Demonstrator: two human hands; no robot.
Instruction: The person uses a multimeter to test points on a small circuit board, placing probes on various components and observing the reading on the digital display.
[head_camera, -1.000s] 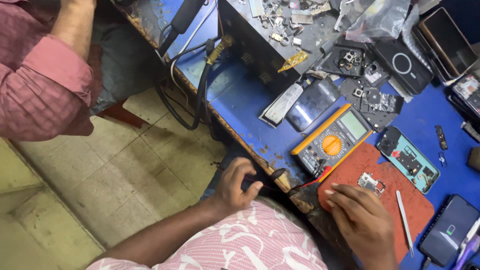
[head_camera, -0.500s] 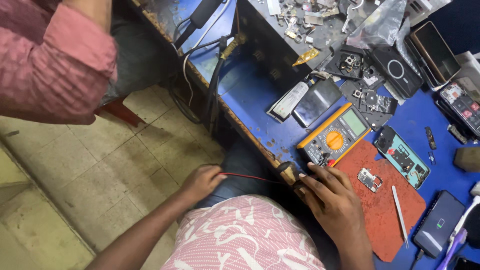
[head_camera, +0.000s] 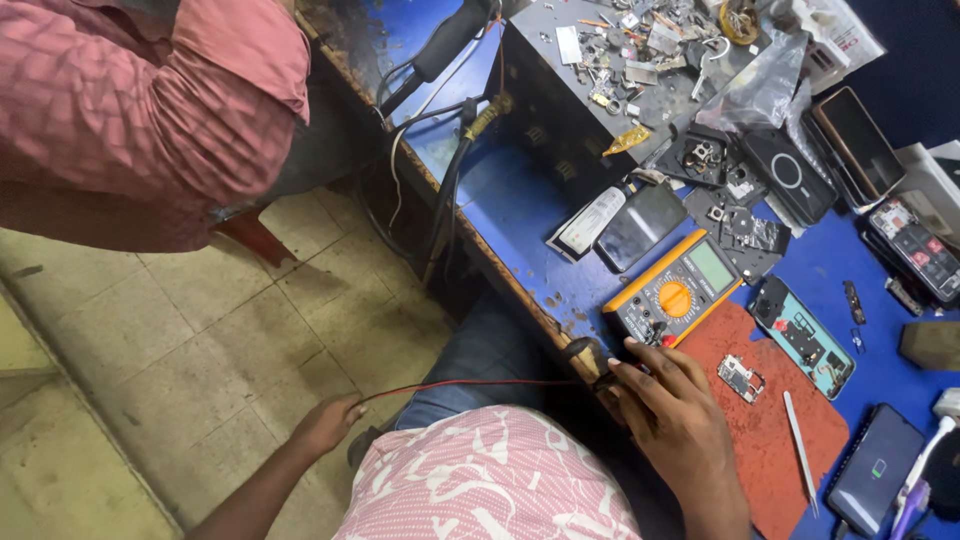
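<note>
I see my left hand low by my knee pinching the thin red wire, which runs to my right hand, fingers spread, touching the orange-and-grey multimeter on the blue table.

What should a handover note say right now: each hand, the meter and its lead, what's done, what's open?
Left hand: low beside the knee, pinching the far end of the red lead, which runs taut to the bench edge.
Right hand: fingers at the near end of the orange multimeter, at the lead's plug end.
Small circuit board and white tool lie untouched on the red mat.
Done: lead pulled out straight.
Open: no probe on the board yet.
</note>
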